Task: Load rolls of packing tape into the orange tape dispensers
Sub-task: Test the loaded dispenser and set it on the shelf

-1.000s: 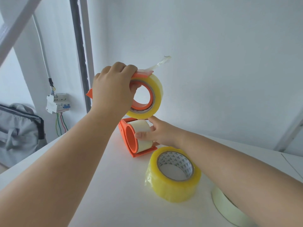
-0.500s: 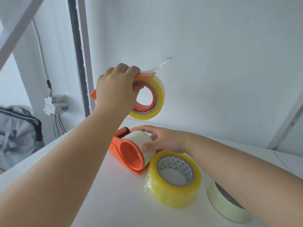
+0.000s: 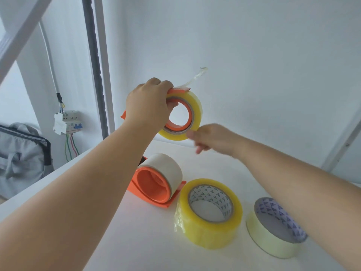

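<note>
Orange plastic shows where the left hand (image 3: 148, 106) grips a loaded dispenser (image 3: 176, 94) in the air, yellow tape roll (image 3: 192, 114) on its hub. Just below it the right hand (image 3: 210, 136) is blurred; I cannot tell how its fingers lie. On the white table (image 3: 136, 241) rest a second dispenser (image 3: 154, 184), a yellow roll (image 3: 209, 214) and a pale roll (image 3: 273, 229).

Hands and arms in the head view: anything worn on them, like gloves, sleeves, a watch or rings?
Nothing worn shows. The left hand and right hand are bare, with no gloves. Both forearms are bare as far as the frame's edge, so no sleeve, watch or band shows. No rings show on the visible fingers, though the right hand is motion-blurred, so its fingers cannot be checked closely.
</note>
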{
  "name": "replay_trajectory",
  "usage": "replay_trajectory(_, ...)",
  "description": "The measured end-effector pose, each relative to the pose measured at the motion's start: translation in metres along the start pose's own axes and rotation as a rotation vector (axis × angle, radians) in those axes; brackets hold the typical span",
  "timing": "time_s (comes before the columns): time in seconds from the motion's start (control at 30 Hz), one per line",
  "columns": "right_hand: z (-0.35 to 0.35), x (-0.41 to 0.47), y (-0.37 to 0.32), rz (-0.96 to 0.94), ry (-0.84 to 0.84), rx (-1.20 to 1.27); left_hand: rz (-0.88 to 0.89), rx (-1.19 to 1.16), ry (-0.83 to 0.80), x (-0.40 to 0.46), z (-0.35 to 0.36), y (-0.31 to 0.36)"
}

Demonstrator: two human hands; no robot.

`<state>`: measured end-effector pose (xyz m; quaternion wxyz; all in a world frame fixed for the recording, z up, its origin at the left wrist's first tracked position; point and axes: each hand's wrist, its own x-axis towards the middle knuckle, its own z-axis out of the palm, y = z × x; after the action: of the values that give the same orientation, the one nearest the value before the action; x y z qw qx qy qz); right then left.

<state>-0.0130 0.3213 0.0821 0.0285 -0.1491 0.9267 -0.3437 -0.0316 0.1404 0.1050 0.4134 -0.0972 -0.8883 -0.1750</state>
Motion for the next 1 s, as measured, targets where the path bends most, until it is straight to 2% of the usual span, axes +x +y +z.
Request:
replay_trajectory(0.07, -0.013, 0.007, 0.004, 0.035, 0.198, -0.022, -0.005, 0.003, -0.021, 0.003, 0.003, 0.002)
replay_trajectory(0.13, -0.021, 0.013, 0.005, -0.005, 0.284, 0.094, 0.012, 0.017, -0.048, 0.006, 0.005, 0.006)
replay_trajectory(0.2, -0.025, 0.017, -0.001, -0.061, 0.272, 0.203, 0.03, 0.018, -0.072, 0.008, 0.007, 0.013)
replay_trajectory(0.4, -0.027, 0.027, -0.006, -0.211, 0.303, 0.308, 0.015, 0.026, -0.105, 0.01, 0.011, 0.024)
replay_trajectory(0.5, -0.027, 0.028, -0.004, -0.241, 0.324, 0.268, -0.006, -0.015, -0.142, 0.01, 0.014, 0.023)
replay_trajectory(0.57, -0.026, 0.031, -0.001, -0.246, 0.362, 0.219, -0.011, -0.094, -0.217, 0.01, 0.015, 0.019)
replay_trajectory(0.63, -0.026, 0.034, 0.003, -0.226, 0.381, 0.16, -0.055, -0.25, -0.368, 0.013, 0.012, 0.01)
replay_trajectory(0.73, -0.027, 0.036, 0.008, -0.198, 0.368, 0.111, -0.226, -0.64, -0.589, 0.017, 0.005, -0.002)
replay_trajectory(0.77, -0.028, 0.037, 0.01, -0.195, 0.359, 0.108, -0.324, -0.794, -0.611, 0.019, 0.005, -0.006)
replay_trajectory(0.83, -0.027, 0.039, 0.013, -0.199, 0.339, 0.096, -0.524, -0.974, -0.538, 0.021, 0.012, -0.02)
replay_trajectory(0.93, -0.026, 0.042, 0.02, -0.2, 0.287, 0.044, -0.787, -1.015, -0.376, 0.021, 0.029, -0.052)
replay_trajectory(1.0, -0.026, 0.044, 0.027, -0.187, 0.261, 0.02, -0.88, -0.913, -0.354, 0.018, 0.039, -0.077)
